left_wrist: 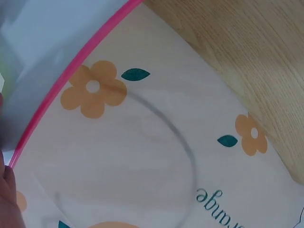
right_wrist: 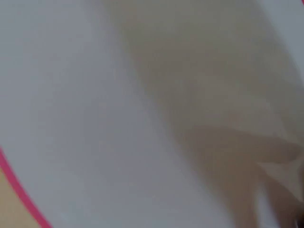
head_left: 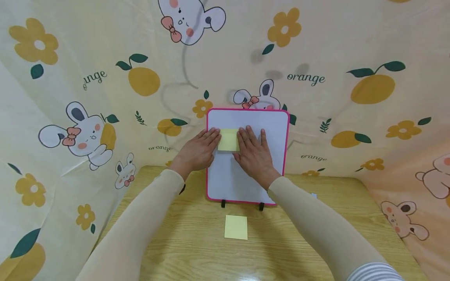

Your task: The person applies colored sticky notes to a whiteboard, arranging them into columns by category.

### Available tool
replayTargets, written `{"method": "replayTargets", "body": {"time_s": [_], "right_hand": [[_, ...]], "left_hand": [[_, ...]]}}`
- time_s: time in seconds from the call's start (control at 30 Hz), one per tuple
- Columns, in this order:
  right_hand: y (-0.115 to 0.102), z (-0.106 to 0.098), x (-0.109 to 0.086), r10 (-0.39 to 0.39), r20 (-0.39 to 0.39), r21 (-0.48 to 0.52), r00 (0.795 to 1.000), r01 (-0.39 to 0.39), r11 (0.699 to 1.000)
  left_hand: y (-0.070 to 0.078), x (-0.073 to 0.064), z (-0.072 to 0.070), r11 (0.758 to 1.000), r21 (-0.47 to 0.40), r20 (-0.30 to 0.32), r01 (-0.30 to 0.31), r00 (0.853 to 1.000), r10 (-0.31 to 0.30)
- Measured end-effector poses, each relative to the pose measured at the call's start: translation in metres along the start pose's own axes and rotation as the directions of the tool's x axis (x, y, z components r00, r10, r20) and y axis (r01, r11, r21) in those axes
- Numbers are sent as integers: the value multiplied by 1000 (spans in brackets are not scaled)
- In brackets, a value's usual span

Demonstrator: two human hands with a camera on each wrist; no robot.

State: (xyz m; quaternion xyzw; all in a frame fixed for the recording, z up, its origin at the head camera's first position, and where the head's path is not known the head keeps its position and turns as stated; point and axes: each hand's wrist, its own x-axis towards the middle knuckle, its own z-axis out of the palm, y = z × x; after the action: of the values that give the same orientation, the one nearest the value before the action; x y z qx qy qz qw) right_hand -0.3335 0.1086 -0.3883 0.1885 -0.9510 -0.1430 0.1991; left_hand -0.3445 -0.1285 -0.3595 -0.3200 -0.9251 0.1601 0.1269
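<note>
A yellow sticky note (head_left: 228, 140) lies against the upper part of a white board (head_left: 242, 179) with a pink frame. The fingertips of my left hand (head_left: 198, 151) rest at the note's left edge, over the board's left rim. Spread across the board, my right hand (head_left: 254, 152) has its straight fingers at the note's right edge. In the left wrist view, only part of the left hand (left_wrist: 9, 199) shows, beside the pink rim. The right wrist view is mostly the white surface (right_wrist: 85, 109) with a blurred reflection on it.
A second yellow sticky note (head_left: 236, 227) lies on the wooden table (head_left: 190, 249) in front of the board. Black feet (head_left: 261, 207) hold the board up. Behind it hangs a patterned cloth (head_left: 239, 62). A small white piece (head_left: 313, 196) sits past the right forearm.
</note>
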Motion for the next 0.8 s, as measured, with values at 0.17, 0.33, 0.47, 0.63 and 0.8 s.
{"method": "replayTargets", "body": {"time_s": [0.17,0.33,0.47,0.63,0.8], "right_hand": [[5,2,-4,-6,-17,32,1000,7,999],[4,0,-5,-10,16,3,1000,10,1000],[4,-1,-5,-12,15,-32,1000,12,999],[5,-1,-5,-18,-2,-59,1000,18,998],[3,-4,-5,-23,14,-43,1000,23,999]], "left_hand": [[10,10,-2,1000,13,-35,9,999,-9],[23,23,-4,1000,-17,-15,-12,1000,11],[20,22,-2,1000,-4,7,-10,1000,10],[6,12,6,1000,21,13,9,1000,-9],[1,6,9,1000,-14,4,-20,1000,20]]}}
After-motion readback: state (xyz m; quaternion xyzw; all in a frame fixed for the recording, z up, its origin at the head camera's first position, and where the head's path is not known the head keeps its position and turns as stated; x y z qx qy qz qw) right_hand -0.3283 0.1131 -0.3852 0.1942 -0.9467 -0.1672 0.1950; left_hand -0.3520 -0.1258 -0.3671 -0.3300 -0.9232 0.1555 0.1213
